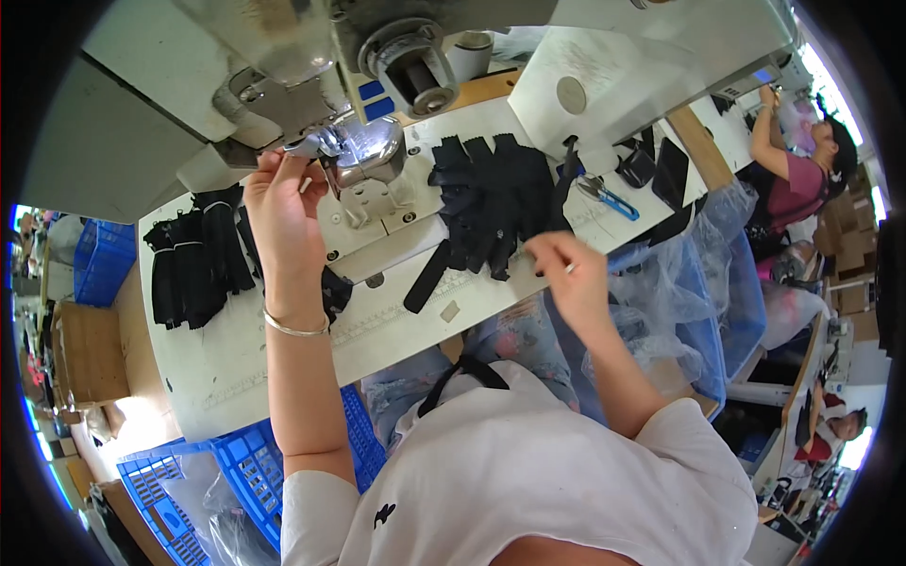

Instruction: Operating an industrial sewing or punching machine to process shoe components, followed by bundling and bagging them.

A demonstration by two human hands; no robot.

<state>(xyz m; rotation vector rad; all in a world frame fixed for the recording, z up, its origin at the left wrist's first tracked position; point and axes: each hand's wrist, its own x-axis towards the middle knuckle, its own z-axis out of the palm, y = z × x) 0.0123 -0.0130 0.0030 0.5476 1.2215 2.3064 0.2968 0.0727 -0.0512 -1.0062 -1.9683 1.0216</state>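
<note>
Two bare hands are at work at one sewing machine; the left hand, with one bracelet at its wrist, is raised to the needle area, fingertips pinched narrow, though I cannot tell what they hold; the right hand is at the near right edge of one pile of black strips, fingers curled close to the thumb, its grip also unclear; this pile lies right of the needle area, its strips overlapping too much to count; one separate black strip lies at its near left; at least two black bundles lie on the table's left; farther right are one blue-handled tool and one black phone; two other people show far right.
</note>
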